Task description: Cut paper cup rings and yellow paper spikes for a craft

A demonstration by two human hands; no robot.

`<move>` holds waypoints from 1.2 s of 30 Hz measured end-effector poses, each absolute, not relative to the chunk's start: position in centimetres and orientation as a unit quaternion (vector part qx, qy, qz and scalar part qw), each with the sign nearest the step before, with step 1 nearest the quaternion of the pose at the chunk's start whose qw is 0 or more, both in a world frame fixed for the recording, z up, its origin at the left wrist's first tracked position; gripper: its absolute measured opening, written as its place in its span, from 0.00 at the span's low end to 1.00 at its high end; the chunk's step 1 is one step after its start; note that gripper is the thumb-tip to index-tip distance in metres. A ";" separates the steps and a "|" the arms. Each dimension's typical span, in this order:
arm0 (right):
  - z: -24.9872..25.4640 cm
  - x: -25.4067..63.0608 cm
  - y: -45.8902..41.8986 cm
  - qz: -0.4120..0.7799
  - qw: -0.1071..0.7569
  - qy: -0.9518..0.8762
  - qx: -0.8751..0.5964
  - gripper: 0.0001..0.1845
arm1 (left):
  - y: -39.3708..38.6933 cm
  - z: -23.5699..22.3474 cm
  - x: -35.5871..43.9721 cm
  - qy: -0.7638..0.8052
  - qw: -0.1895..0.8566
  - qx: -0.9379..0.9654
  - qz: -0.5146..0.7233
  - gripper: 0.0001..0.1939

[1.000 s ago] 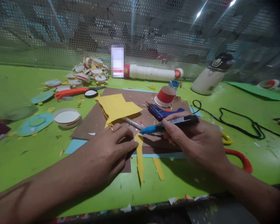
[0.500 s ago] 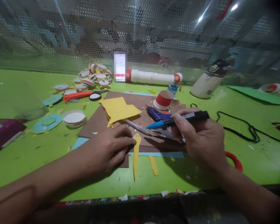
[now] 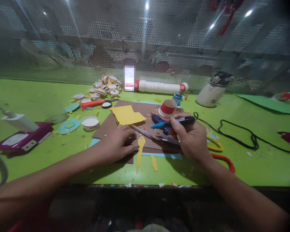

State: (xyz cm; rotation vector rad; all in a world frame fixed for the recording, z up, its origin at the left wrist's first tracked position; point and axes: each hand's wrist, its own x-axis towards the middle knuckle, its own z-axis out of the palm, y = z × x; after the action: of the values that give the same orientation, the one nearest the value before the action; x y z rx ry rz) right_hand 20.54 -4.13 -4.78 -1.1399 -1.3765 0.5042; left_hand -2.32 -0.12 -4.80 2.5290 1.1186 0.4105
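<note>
My right hand (image 3: 193, 135) grips a blue marker (image 3: 160, 125) with a dark barrel; its blue end points left above the brown sheets. Below that hand lie scissors with silver blades (image 3: 165, 138), a yellow handle loop and a red one. On the work surface rests my left hand (image 3: 122, 141), fingers loosely bent and apart. Its thumb tip meets the left edge of a narrow yellow paper piece (image 3: 140, 153), pointed at its near end, with two small dots on its wider head. A folded yellow sheet (image 3: 125, 115) lies just beyond the left hand.
Brown sheets (image 3: 103, 127) cover the middle of the green table. Behind are a blue glue gun (image 3: 158, 119), a red-and-white paper cup (image 3: 168, 108), a stack of white cups (image 3: 159, 87) and a kettle (image 3: 212, 91). A purple power strip (image 3: 24, 138) sits left; a black cord (image 3: 241, 129) lies right.
My view has tilted up and widened, showing more of the power strip and scissors handles. The marker remains in my right hand; my left hand stays beside the narrow yellow piece.
</note>
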 end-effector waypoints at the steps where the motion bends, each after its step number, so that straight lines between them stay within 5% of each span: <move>1: -4.8 20.6 -4.0 0.223 0.603 -0.592 -0.486 0.11 | -0.2 -4.6 -2.0 0.402 0.162 0.891 0.137 0.14; 6: -4.9 20.6 -3.7 0.244 0.615 -0.585 -0.469 0.11 | -0.3 -4.5 -0.4 0.435 0.138 0.879 0.136 0.12; 19: -4.8 20.4 -4.1 0.262 0.625 -0.576 -0.456 0.10 | -0.2 -5.0 0.2 0.500 0.297 0.795 0.175 0.08; 36: -3.8 21.0 -4.1 0.266 0.625 -0.588 -0.439 0.10 | 1.1 -2.8 -0.6 0.473 0.643 0.522 0.301 0.13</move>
State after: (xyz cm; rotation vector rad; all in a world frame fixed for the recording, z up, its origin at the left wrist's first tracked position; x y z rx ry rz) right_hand 20.98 -4.09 -3.79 -1.0082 -1.3499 0.6106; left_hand -0.63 1.12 -2.76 1.1896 1.0766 0.6856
